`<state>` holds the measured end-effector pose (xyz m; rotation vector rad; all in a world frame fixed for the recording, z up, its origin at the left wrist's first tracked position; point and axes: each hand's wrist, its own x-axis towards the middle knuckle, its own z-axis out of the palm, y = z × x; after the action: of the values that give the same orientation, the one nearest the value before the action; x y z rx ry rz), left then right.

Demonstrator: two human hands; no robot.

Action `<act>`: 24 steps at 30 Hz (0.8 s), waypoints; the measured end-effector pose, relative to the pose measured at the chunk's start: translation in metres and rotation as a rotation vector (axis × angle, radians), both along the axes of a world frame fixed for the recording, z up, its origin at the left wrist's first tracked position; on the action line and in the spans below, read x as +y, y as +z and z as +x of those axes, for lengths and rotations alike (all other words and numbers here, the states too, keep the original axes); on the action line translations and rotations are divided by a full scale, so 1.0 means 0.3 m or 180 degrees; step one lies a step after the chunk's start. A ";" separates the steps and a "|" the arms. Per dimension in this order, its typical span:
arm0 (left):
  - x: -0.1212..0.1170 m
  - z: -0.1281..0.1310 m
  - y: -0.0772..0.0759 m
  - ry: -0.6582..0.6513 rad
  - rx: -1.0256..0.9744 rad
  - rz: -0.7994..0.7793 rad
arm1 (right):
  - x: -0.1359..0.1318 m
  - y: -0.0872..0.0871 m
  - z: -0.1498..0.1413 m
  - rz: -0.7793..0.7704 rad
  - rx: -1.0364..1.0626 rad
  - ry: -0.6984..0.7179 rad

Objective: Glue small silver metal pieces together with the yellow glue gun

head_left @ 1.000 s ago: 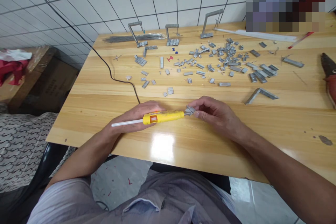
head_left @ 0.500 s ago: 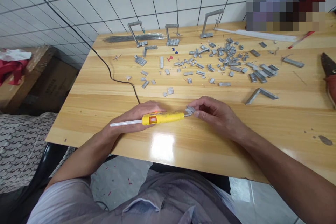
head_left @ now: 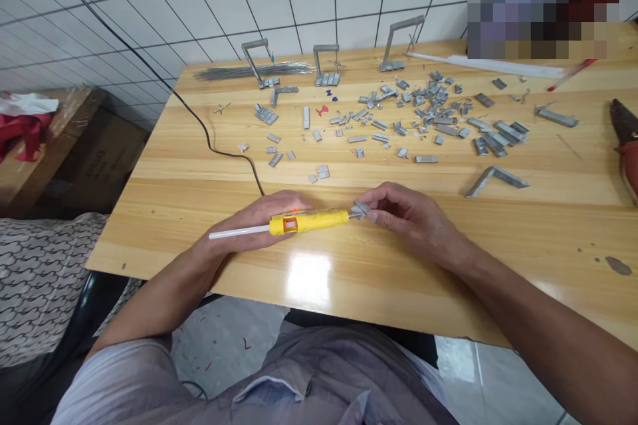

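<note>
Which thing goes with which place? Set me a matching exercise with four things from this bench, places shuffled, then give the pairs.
Things:
1. yellow glue gun
2. small grey piece
3. black cord
4. white stick

Places:
A. sticking out of the gun's rear
B. held in the right hand
C. gripped by the left hand
D. lying over the left part of the table

Pairs: 1-C, 2-B, 3-D, 4-A

Grey pieces (head_left: 436, 96) crowd beyond the glue gun (head_left: 321, 220), nearer tabletop (head_left: 363, 272) open
</note>
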<state>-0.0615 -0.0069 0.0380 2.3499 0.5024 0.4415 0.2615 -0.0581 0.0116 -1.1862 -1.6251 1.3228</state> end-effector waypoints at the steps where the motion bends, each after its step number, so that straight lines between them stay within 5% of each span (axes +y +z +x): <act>1: 0.000 0.000 0.001 0.0001 0.0006 -0.0015 | 0.000 -0.001 0.000 -0.0004 0.0001 0.0000; 24: -0.005 0.011 0.022 0.0041 0.0125 -0.0012 | 0.000 -0.003 -0.001 0.0061 -0.0019 0.0053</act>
<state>-0.0583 -0.0083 0.0447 2.3567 0.5367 0.4006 0.2611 -0.0582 0.0106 -1.1686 -1.6516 1.3126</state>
